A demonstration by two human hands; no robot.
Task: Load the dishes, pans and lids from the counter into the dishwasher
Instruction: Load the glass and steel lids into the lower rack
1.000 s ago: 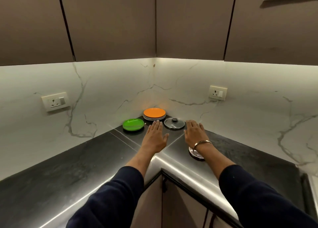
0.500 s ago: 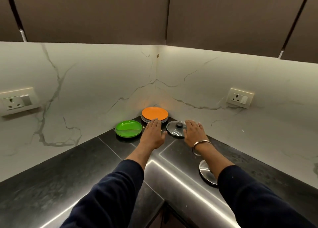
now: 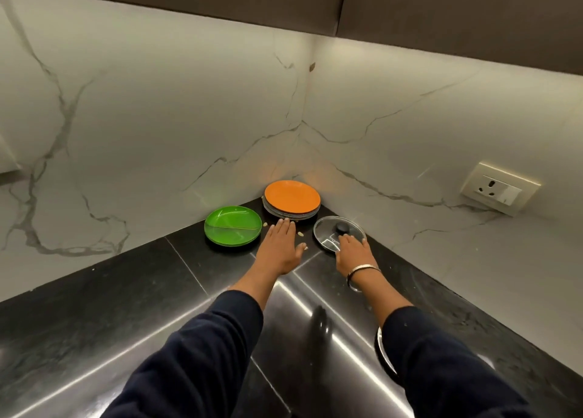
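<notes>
I am reaching further into the counter [image 3: 94,307] corner: left hand [image 3: 281,247] flat, empty beside the orange plate stack [image 3: 292,198]; right hand [image 3: 354,249] now touching the glass lid [image 3: 331,230], ungripped.

The plate stack [image 3: 292,200] sits in the rear corner of the tabletop [image 3: 126,307]. The divided plate [image 3: 232,225] lies to its left, the glass lid [image 3: 334,232] to its right. A wall socket [image 3: 500,188] is mounted on the right wall.

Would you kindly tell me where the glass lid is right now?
In the head view, the glass lid lies flat on the black counter, right of the orange-topped plate stack, under the right hand's fingers.
</notes>
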